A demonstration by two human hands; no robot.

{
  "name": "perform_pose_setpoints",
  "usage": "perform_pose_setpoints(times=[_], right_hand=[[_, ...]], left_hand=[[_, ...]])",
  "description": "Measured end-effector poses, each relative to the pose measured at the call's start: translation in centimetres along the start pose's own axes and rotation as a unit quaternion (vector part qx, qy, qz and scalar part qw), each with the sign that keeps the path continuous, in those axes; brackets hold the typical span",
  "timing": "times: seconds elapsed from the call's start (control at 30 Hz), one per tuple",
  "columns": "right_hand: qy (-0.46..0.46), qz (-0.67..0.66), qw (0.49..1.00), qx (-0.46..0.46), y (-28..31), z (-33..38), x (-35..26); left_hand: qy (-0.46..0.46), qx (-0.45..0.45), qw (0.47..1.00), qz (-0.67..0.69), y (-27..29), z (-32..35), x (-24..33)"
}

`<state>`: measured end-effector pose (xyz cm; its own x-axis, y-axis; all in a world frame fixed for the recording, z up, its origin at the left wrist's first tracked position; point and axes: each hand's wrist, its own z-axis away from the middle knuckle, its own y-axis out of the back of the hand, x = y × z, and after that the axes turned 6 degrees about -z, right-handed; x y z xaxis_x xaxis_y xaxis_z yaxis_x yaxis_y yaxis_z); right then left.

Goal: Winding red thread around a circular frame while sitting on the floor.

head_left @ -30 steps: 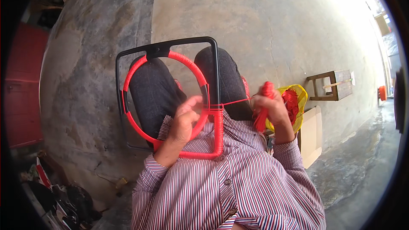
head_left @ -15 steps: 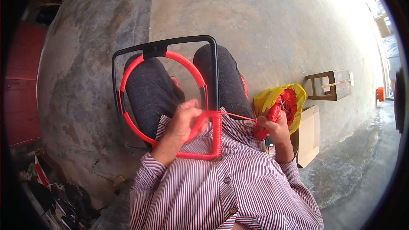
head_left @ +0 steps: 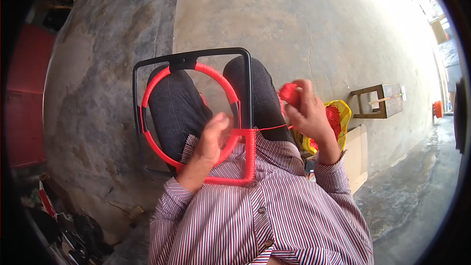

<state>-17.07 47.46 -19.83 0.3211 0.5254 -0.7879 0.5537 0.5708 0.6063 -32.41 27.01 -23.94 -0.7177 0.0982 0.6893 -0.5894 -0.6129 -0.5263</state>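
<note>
A black rectangular frame with a round inner ring [head_left: 217, 79] rests across my lap. Red cord wraps much of the ring and the frame's near right corner [head_left: 250, 159]. My left hand [head_left: 212, 137] is inside the ring, beside the short red bar joining ring and frame; its fingers are blurred, so their grip is unclear. Off to the right, my right hand [head_left: 310, 115] is raised above my thigh and grips a bundle of red cord [head_left: 289, 93]. A taut red strand [head_left: 272, 128] runs from the frame's right side toward that hand.
Beyond my right forearm stands a yellow bag [head_left: 345, 113] holding more red cord, partly hidden. A cardboard piece [head_left: 358, 157] lies beside it. Farther right is a small wooden stool [head_left: 385, 100]. Assorted clutter [head_left: 73, 230] sits at the lower left, below a red panel [head_left: 27, 98].
My right hand has swung up and away from beside the bag, carrying the red bundle. The strand now slants less. My left hand's fingers have lifted slightly at the ring; the frame has shifted a little.
</note>
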Motion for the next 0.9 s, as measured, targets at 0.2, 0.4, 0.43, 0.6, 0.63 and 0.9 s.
perform_pose_setpoints(times=[0.2, 0.4, 0.43, 0.6, 0.63, 0.9], right_hand=[[0.358, 0.145, 0.914, -0.124, -5.1, -2.0, -6.3], [0.229, 0.019, 0.967, 0.11, -5.0, -1.0, -1.4], [0.199, 0.027, 0.976, 0.088, -4.5, -0.3, -0.7], [0.195, 0.005, 0.977, -0.088, -5.6, 1.6, -1.0], [0.197, 0.013, 0.977, -0.074, -5.9, 1.6, -1.3], [-0.06, -0.599, 0.798, 0.024, -3.6, 2.2, 3.3]], left_hand=[[-0.249, 0.038, 0.955, -0.157, -1.3, 1.0, 0.1], [-0.125, 0.096, 0.981, -0.111, 1.0, -0.3, -1.1], [-0.124, 0.094, 0.982, -0.109, 1.5, -0.7, -1.7], [-0.005, 0.043, 0.995, -0.092, 1.6, -1.3, -1.9], [0.016, 0.012, 0.999, -0.047, 1.2, -1.1, -1.6], [0.042, -0.015, 0.999, -0.011, 0.4, -0.5, -0.2]])
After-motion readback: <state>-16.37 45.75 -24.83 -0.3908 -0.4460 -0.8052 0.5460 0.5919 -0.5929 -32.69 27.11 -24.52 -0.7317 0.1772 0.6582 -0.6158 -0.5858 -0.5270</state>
